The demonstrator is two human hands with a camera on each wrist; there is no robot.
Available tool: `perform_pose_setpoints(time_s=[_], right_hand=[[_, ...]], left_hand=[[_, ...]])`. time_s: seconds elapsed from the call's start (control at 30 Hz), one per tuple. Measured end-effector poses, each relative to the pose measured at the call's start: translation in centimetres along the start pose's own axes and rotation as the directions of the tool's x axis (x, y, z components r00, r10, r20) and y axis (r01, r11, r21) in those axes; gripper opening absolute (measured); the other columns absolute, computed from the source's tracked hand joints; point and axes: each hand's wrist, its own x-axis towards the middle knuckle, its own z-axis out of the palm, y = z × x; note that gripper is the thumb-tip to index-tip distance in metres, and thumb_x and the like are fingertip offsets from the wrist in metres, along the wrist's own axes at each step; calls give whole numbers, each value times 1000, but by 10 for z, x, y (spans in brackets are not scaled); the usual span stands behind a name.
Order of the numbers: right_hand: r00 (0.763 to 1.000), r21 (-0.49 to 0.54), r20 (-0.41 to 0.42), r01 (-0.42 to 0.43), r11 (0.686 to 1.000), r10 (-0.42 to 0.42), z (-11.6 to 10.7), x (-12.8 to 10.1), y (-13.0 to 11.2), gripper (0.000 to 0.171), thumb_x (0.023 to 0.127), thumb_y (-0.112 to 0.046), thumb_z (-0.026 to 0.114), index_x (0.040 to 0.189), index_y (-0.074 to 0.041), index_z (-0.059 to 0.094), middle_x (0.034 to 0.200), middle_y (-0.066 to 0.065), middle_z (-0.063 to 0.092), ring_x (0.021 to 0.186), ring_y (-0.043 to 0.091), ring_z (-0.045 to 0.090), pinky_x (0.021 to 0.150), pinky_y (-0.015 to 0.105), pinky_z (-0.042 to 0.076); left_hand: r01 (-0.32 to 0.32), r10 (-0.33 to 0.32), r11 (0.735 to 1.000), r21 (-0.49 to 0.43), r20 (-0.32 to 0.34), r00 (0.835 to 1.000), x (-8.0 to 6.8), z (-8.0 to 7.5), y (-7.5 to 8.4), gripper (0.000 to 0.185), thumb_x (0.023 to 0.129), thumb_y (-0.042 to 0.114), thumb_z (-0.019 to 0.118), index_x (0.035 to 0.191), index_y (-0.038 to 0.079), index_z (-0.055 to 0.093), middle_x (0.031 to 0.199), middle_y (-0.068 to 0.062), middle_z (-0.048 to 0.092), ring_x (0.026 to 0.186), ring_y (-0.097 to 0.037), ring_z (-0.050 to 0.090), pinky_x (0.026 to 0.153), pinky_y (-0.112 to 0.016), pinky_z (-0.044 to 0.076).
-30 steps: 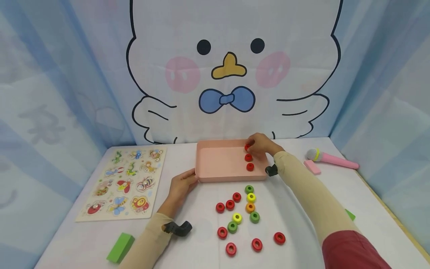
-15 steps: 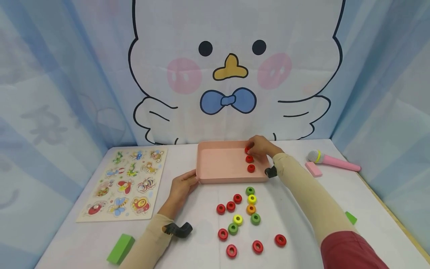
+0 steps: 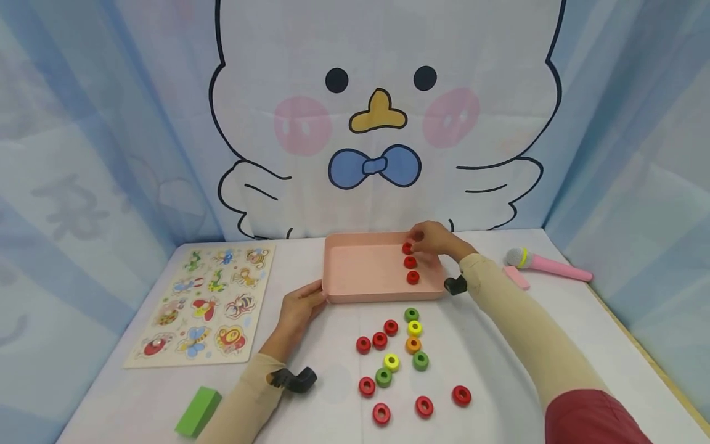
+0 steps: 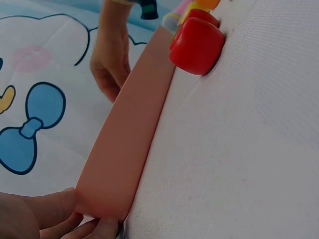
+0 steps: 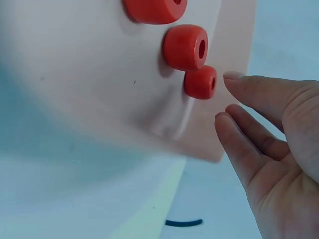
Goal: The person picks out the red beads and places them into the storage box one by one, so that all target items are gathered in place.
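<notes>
A pink tray (image 3: 344,295) stands at the table's middle back. Three red rings lie in a row along its right side, the farthest red ring (image 3: 407,248) just left of my right hand (image 3: 421,242). In the right wrist view that hand (image 5: 234,99) hovers with relaxed, straight fingers a little off the nearest ring (image 5: 200,82) and holds nothing. My left hand (image 3: 302,303) grips the tray's near left corner; thumb and fingers (image 4: 45,211) pinch the tray wall (image 4: 129,139). Several loose red, green, yellow and orange rings (image 3: 391,361) lie on the table before the tray.
An insect puzzle board (image 3: 208,302) lies at the left, and a green block (image 3: 198,411) sits near the front left. A pink toy microphone (image 3: 546,264) and a pink block (image 3: 517,277) lie at the right. Cloth walls enclose the table.
My right hand has let go of the farthest red ring in the tray and drawn back slightly to the right. The left hand has stayed on the tray corner.
</notes>
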Motion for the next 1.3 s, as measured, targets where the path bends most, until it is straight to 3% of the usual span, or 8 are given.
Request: perform_pose_setpoints(time_s=[0.3, 0.63, 0.97, 1.3], right_hand=[[996, 39, -42, 75, 996, -73, -10, -63, -8, 40, 93, -10, 69, 129, 2, 59, 126, 19, 60, 117, 33, 55, 98, 45, 50], [976, 101, -81, 210, 972, -203, 10, -155, 1, 38, 90, -8, 71, 126, 1, 62, 123, 15, 61, 114, 32, 58, 95, 44, 53], [960, 249, -17, 275, 929, -280, 37, -233, 15, 38, 89, -20, 75, 120, -3, 63, 119, 13, 63, 110, 32, 60, 90, 36, 56], [946, 397, 144, 212, 893, -289, 62, -271, 16, 36, 86, -22, 77, 119, -10, 66, 116, 4, 63, 107, 21, 60, 88, 28, 56]], left_hand=[[3, -3, 1000, 1, 6, 1000, -1, 1, 2, 41, 93, -5, 60, 134, -8, 54, 137, -25, 53, 124, -34, 54, 100, -34, 48], [17, -17, 1000, -17, -2, 1000, 0, 2, 2, 42, 93, -6, 60, 134, -8, 53, 138, -24, 52, 124, -34, 53, 98, -32, 49], [9, -9, 999, -36, 0, 1000, 1, 0, 4, 43, 93, -7, 60, 135, -10, 51, 138, -26, 51, 122, -30, 55, 98, -31, 49], [54, -54, 998, -39, 9, 999, 1, 3, 3, 45, 94, -6, 59, 138, -6, 51, 140, -21, 51, 125, -30, 53, 96, -27, 50]])
